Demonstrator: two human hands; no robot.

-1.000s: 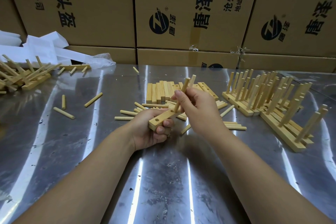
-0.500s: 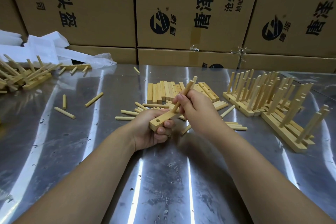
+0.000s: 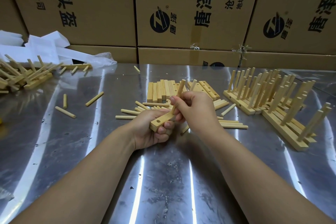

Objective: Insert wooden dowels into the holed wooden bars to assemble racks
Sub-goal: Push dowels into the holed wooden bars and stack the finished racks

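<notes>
Dowel [image 3: 179, 92] tipped steeper, right hand [image 3: 196, 112] pinching it, left hand [image 3: 151, 132] gripping bar [image 3: 158, 122], steel table [image 3: 163, 178], cardboard boxes [image 3: 101, 5]

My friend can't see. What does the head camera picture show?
A person's left hand grips a pale wooden bar with holes while the right hand fits a round wooden dowel into it, above a shiny metal table. Finished racks stand at right.

holed bar [image 3: 161, 120]: pale wood, tilted, one hole showing | dowel [image 3: 179, 94]: near-upright, foot at bar
</notes>
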